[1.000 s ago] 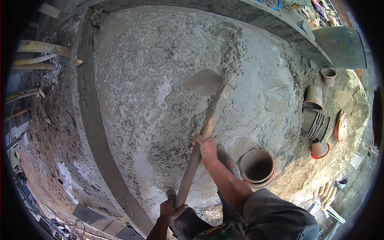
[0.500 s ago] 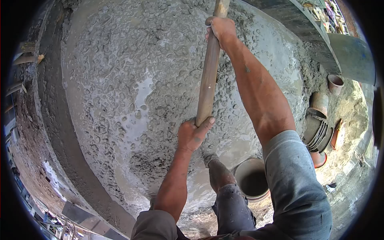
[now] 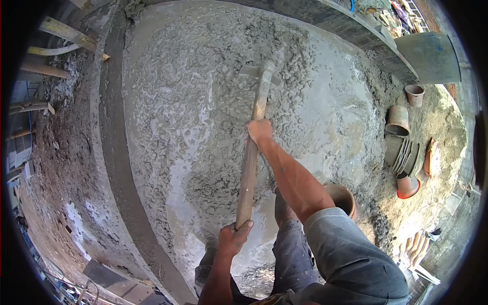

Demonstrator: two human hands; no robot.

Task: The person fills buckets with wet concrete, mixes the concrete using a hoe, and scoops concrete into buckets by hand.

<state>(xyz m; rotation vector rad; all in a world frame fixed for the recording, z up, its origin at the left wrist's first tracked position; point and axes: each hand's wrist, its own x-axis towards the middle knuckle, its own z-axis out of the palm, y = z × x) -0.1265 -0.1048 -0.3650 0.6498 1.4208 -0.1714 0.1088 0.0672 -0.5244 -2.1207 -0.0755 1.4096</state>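
A long wooden-handled hoe (image 3: 248, 179) reaches away from me over wet grey concrete (image 3: 168, 117). My right hand (image 3: 260, 131) is wrapped round the handle's upper middle. Near the handle's lower end, my left hand (image 3: 235, 238) grips it, close to my legs. The hoe's blade (image 3: 250, 70) lies at the far end, partly sunk in the lumpy mix. My boots stand in the wet concrete at the bottom.
A bucket (image 3: 341, 199) stands partly behind my right arm. Smaller buckets (image 3: 398, 121) and stacked pans (image 3: 405, 157) lie at the right. Boards (image 3: 124, 178) edge the concrete at left and top. A large drum (image 3: 428, 57) is at upper right, wooden poles (image 3: 68, 33) at upper left.
Since half a second ago, both hands and the handle have come lower in the view, and the hoe's blade has come into sight in the concrete. Both hands kept their hold.
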